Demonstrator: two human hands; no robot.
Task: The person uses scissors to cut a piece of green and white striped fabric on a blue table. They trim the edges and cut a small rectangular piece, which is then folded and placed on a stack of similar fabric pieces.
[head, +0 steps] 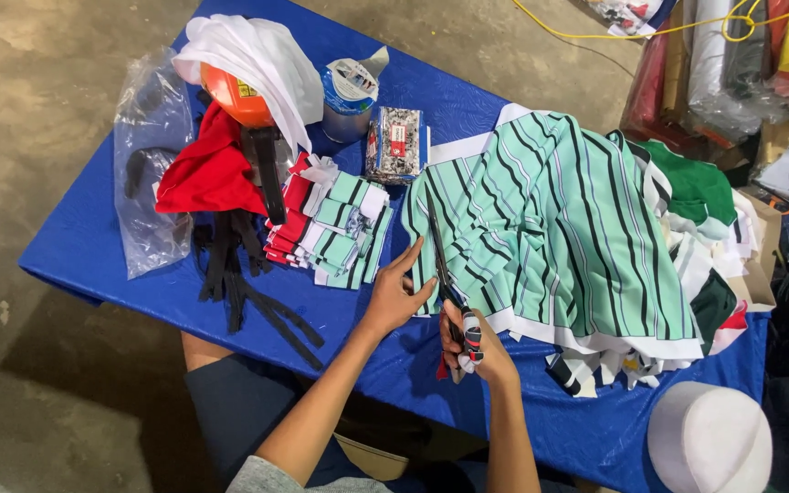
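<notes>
On the blue tabletop [120, 246], the right hand [477, 351] has its fingers closed around long dark scissors [445, 274], blades lying along the mint-green striped fabric's [559, 228] left edge. Left hand [394, 297], fingers spread open, pins that edge. Soft, light and floppy, the cloth probably handles best held flat near the blades.

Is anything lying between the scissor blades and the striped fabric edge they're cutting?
Nothing visible does. The scissors in the right hand lie on the striped fabric; the left hand rests beside the blades.

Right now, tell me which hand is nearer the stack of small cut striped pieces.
Left. The left hand lies just right of the stack, while the right hand holds the scissors farther right.
</notes>
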